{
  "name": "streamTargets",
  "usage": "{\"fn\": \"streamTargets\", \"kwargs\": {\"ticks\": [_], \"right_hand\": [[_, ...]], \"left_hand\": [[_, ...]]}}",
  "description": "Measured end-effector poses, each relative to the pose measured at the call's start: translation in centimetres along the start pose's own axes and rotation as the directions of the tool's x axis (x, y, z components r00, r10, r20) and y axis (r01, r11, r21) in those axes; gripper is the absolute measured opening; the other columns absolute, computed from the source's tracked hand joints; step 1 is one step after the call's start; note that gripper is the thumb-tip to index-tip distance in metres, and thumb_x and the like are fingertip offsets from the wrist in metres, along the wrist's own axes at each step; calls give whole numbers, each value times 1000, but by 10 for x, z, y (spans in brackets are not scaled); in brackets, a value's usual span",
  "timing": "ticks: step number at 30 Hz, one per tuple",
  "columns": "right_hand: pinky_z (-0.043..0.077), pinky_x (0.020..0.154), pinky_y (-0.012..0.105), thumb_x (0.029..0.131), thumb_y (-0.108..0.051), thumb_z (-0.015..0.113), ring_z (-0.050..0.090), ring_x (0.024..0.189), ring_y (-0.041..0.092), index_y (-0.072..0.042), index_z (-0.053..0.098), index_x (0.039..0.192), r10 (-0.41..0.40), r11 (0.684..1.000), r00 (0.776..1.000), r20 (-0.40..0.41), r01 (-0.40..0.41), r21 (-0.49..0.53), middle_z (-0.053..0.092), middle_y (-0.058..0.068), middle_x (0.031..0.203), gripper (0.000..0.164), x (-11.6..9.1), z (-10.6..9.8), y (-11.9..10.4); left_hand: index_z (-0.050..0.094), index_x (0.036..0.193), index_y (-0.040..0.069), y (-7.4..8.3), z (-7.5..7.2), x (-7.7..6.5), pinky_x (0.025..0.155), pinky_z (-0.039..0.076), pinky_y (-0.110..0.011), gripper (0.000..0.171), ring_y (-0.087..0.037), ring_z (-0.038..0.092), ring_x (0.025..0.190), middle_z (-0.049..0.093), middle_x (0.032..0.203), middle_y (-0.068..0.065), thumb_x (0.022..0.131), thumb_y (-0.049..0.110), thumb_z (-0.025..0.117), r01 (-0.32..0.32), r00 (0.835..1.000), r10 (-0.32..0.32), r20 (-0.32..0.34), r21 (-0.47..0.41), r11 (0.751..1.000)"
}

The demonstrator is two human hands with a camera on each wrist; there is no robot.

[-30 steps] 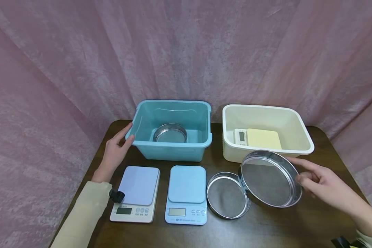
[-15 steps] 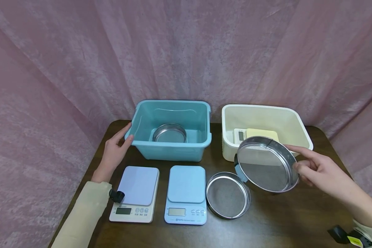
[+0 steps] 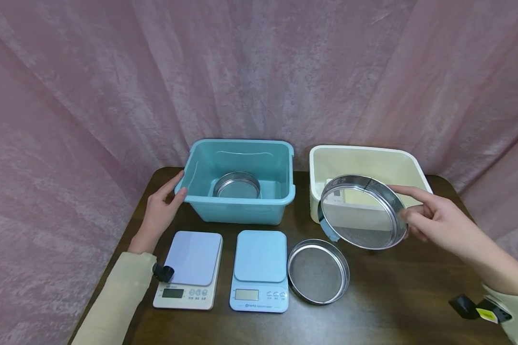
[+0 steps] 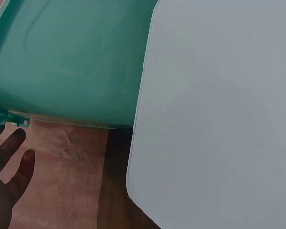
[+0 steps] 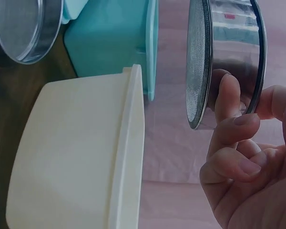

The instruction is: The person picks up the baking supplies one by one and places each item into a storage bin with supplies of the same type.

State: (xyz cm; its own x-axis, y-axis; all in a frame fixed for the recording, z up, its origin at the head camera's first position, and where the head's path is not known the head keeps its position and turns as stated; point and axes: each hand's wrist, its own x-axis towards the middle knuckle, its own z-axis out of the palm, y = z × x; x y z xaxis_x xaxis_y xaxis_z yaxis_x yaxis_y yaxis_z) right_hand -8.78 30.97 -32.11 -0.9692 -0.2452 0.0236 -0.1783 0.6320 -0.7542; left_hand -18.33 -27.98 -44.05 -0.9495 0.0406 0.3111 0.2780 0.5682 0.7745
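Observation:
My right hand (image 3: pixel 433 213) pinches the rim of a round metal sieve (image 3: pixel 362 211) between thumb and fingers, holding it tilted over the front of the cream bin (image 3: pixel 371 152). In the right wrist view the sieve (image 5: pixel 229 52) shows its mesh and shiny side wall, clear of the bin. My left hand (image 3: pixel 160 211) has its fingers extended at the left rim of the blue bin (image 3: pixel 237 201). Inside that bin lies a smaller sieve (image 3: pixel 236 184). Through the held sieve's mesh shows part of a yellow-topped scale lying in the cream bin.
A lavender-topped kitchen scale (image 3: pixel 194 258) and a light blue one (image 3: pixel 261 258) lie in front of the blue bin. Right of them sits another sieve (image 3: pixel 318 271) on the dark wooden table (image 3: pixel 393 306). A pink curtain (image 3: pixel 259 72) hangs behind.
My right hand has lifted the sieve up and slightly left, from beside the other sieve on the table to over the cream bin's front rim. The left hand has stayed in place.

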Motion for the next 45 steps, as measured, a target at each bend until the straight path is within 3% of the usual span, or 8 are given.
{"fn": "streamTargets", "kwargs": {"ticks": [10,14,20,26,33,45], "right_hand": [[33,45,35,105,-8,55,47,53,19,-12,48,153,20,1000,1000,13,-20,-23,48,3,58,49,23,-3,-19],[35,46,34,105,-10,54,50,57,18,-13,47,154,28,999,999,24,-27,-28,53,3,62,50,33,-4,-25],[37,48,34,105,-11,53,51,59,19,-18,49,153,51,998,998,38,-52,21,60,8,65,49,53,-6,-34],[38,50,34,102,-7,51,49,54,20,-12,48,154,15,999,998,65,-18,52,59,8,62,53,75,-6,-40],[42,59,32,102,-15,54,51,58,20,-17,47,155,108,994,992,72,-109,11,69,9,72,54,98,-3,-52],[43,58,30,100,-13,52,51,56,22,-11,48,154,4,1000,995,101,-4,1,72,11,74,54,134,3,-84]], "left_hand": [[46,159,29,-3,0,1,91,41,-9,54,-31,50,139,48,159,-4,107,32,61,-9,1000,9,4,22,1000],[46,159,29,-3,1,2,90,42,-10,54,-31,51,138,49,159,-5,107,32,61,-11,1000,10,4,28,1000],[47,158,27,-3,2,2,90,41,-9,54,-30,52,138,50,158,-5,107,32,62,-21,1000,21,-9,35,999],[48,158,26,-4,3,3,88,42,-9,54,-28,54,134,51,157,-6,107,30,62,-50,999,51,-16,37,998],[49,158,21,-5,3,4,87,43,-9,54,-28,55,132,52,156,-6,106,28,63,-63,998,64,-18,33,997],[49,157,19,-3,1,2,84,44,-7,54,-30,59,127,52,156,-8,106,27,63,-72,997,73,-13,55,996]]}}
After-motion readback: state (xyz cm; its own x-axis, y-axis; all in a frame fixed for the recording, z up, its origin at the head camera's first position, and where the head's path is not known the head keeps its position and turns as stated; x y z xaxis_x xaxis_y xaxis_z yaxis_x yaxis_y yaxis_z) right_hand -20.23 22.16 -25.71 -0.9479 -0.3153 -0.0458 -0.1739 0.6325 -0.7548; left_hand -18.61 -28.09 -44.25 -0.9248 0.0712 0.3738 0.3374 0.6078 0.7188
